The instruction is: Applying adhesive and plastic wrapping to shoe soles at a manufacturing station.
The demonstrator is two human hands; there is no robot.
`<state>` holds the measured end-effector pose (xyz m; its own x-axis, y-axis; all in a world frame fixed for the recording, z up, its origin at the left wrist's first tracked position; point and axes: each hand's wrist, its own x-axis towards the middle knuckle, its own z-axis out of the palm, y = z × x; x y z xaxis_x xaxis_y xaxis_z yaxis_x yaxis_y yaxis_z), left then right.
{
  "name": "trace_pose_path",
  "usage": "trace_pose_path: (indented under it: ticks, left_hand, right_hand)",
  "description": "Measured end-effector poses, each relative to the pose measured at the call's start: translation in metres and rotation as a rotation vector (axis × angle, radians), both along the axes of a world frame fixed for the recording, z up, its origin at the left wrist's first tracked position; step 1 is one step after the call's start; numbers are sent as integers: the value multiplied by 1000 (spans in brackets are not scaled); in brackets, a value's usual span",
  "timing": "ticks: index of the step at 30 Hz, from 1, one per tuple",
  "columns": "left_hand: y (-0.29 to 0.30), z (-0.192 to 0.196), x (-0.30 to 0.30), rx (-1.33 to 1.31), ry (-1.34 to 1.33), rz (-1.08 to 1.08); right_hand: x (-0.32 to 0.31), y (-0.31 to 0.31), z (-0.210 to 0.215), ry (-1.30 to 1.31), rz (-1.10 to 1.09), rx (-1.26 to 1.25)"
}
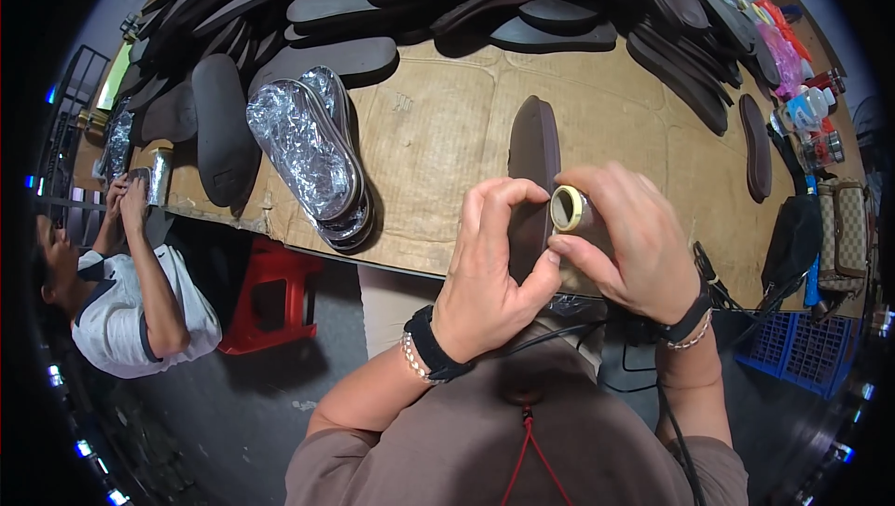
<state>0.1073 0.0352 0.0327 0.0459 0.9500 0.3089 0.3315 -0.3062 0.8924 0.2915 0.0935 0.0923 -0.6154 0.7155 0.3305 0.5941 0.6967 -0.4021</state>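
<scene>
A dark brown shoe sole (533, 142) lies lengthwise on the table in front of me, its side edge showing. My right hand (643, 235) is closed round a small roll with a pale yellow core (566, 209), its open end facing left over the sole's near part. Thumb and fingers grip the roll from the right. My left hand (499, 259) curves over the sole's near end. Its thumb and index finger are apart, their tips close to the roll; any thin film between them cannot be made out. To the left lies a stack of soles wrapped in shiny clear film (308, 147).
Many dark soles (373, 7) are heaped along the table's far side. Cardboard (429, 133) covers the tabletop. A person (140, 291) works at the left, near a red stool (272, 296). Bottles (806, 110), a black bag (792, 245) and cables sit at the right, above a blue crate (802, 352).
</scene>
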Motion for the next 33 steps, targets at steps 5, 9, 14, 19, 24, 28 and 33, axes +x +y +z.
trace_pose_path:
  ticks: [5,9,14,19,24,28,33]
  left_hand:
    - [0,2,0,-21,-6,0]
    - [1,-1,0,-29,-45,-7]
    - [1,-1,-1,-20,-36,1]
    - [0,-2,-2,-37,23,-15]
    - [0,-3,-2,-49,-7,-31]
    - [0,-1,-2,-70,-12,-41]
    - [1,4,1,-12,17,-8]
  right_hand:
    - [9,9,2,229,36,-257]
    - [0,9,-14,406,-108,-103]
    - [-2,11,-19,367,-139,-17]
    - [-3,10,-19,336,-153,11]
    - [-4,9,-21,309,-161,23]
    - [-3,8,-19,245,-173,-6]
    - [-2,5,-13,189,-164,-111]
